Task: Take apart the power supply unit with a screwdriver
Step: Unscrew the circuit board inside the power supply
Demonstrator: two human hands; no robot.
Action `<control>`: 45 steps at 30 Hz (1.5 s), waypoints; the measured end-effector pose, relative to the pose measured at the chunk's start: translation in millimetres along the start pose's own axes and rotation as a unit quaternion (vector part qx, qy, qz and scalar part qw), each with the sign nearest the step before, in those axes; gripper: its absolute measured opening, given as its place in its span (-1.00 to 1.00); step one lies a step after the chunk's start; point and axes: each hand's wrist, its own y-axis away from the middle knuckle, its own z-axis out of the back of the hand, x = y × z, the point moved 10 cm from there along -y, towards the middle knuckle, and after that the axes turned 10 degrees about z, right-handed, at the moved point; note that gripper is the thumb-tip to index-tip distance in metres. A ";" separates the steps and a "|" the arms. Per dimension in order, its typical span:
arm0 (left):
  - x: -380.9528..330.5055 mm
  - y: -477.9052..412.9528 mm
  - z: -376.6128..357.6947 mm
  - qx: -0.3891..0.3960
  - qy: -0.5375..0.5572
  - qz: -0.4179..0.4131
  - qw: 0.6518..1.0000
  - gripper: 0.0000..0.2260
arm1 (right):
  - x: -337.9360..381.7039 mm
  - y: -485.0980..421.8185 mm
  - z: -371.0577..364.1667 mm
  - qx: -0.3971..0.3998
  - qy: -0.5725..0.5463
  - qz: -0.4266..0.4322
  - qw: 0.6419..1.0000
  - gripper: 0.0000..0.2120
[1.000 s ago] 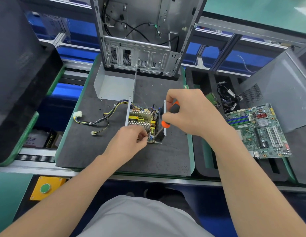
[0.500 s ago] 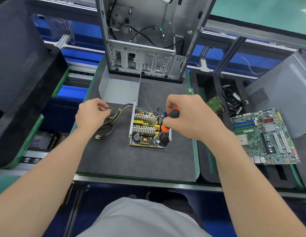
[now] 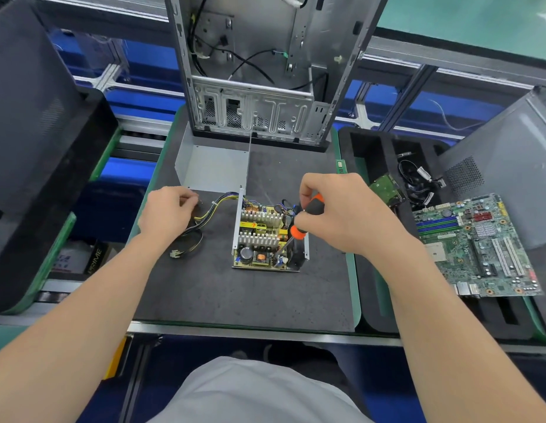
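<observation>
The screwdriver [image 3: 314, 206] tip is lost inside the power supply unit [image 3: 257, 228]; the left hand [image 3: 168, 212] covers whatever its fingers may hold.

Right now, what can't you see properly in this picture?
Head view, left hand: whether it pinches anything; its curled fingers hide that.
Head view, screwdriver tip: too small and dark among the power supply unit parts.
Head view, computer case top: cut off by the upper edge.
</observation>
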 end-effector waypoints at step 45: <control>-72.3 77.9 -53.4 0.233 -0.023 -0.027 0.972 -0.47 | 60.3 -57.2 -7.8 -0.025 -0.107 0.228 0.967 -0.82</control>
